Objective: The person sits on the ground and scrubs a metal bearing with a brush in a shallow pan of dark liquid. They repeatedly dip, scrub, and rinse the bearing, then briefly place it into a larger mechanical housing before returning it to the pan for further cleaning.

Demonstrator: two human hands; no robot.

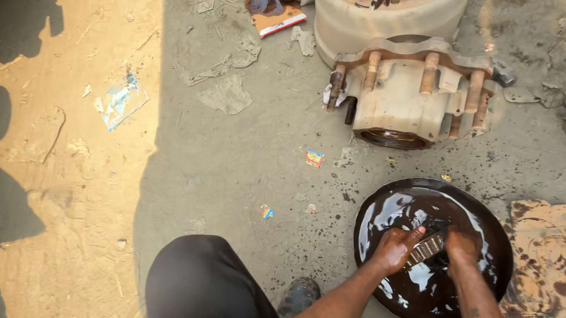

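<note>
Left hand (399, 245) and right hand (463, 247) both closed on a ribbed metal bearing (427, 248), held between them over a round black pan (385, 200) of dark oily liquid on the concrete ground. Fingers oil-coated; exact grip partly obscured, possibly dipping into the liquid. Beige wheel hub (400, 98) with studs lying beyond the pan.

Black oily basin (379, 218) — bearing (427, 248) perhaps grey
</note>
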